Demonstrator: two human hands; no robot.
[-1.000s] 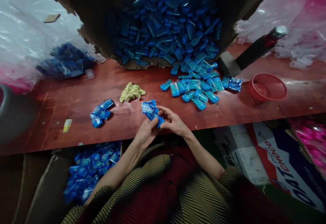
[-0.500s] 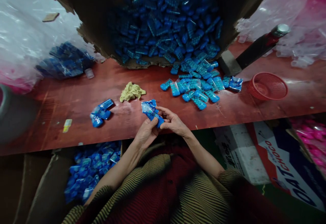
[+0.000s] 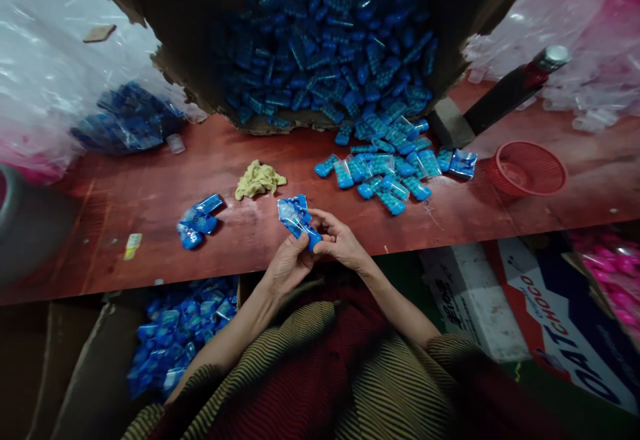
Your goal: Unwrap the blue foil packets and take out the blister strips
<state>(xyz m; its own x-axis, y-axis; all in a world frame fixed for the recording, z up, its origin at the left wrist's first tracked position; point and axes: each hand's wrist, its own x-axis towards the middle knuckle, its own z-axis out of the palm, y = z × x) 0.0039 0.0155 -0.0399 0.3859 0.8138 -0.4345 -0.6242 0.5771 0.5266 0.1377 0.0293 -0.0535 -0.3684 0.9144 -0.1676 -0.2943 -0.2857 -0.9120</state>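
Both my hands meet in front of my body at the table's near edge, closed on one small blue-capped bottle (image 3: 314, 237) partly inside a printed blue plastic sleeve (image 3: 293, 212). My left hand (image 3: 289, 261) holds it from below left, thumb on the sleeve's lower part. From the right, my right hand (image 3: 343, 240) pinches the blue end with bent fingers. The sleeve's far end sticks out flat and crinkled. Left of my hands lie several blue sleeved pieces (image 3: 197, 222). Unsleeved clear bottles with blue caps and blue beads (image 3: 395, 167) are heaped to the right.
A torn cardboard box (image 3: 165, 0) full of such bottles opens toward me. A yellowish cloth (image 3: 260, 180), a red basket (image 3: 527, 170), a dark bottle (image 3: 507, 97) and a bag of blue sleeves (image 3: 133, 117) stand or lie around. Below the edge is a box of blue pieces (image 3: 175, 333).
My hands stay almost in place on the bottle. The sleeve has shifted slightly and shows more of its crinkled face; the rest looks unchanged.
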